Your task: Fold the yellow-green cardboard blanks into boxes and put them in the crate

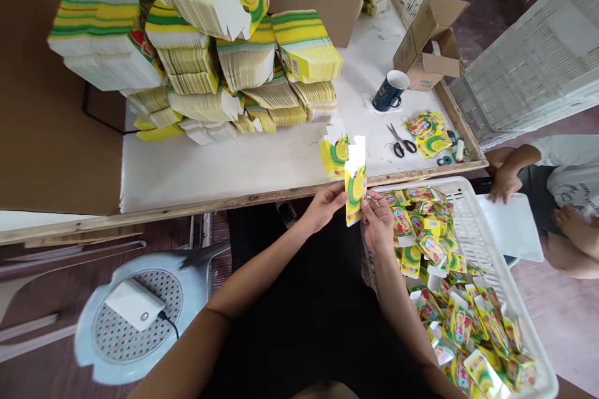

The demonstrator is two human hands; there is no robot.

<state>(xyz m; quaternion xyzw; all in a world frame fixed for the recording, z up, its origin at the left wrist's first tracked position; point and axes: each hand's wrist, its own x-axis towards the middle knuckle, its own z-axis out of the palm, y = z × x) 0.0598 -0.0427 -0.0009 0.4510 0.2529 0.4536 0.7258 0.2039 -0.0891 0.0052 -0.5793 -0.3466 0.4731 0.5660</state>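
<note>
A small yellow and green carton (355,182) stands upright between both my hands, just in front of the table's wooden edge. My left hand (324,206) pinches its left side. My right hand (378,222) grips its lower right side with closed fingers. A second carton (334,153) with an open white flap stands on the white table (224,168) just behind it. To my right, a white plastic basket (486,249) holds several folded cartons of the same kind.
Tall stacks of flat cartons (206,56) cover the back left of the table. A dark mug (390,91), scissors (401,141), an open cardboard box (430,43) and loose cartons (428,134) lie at the right. Another person (552,187) sits at the far right. A fan (135,312) lies on the floor.
</note>
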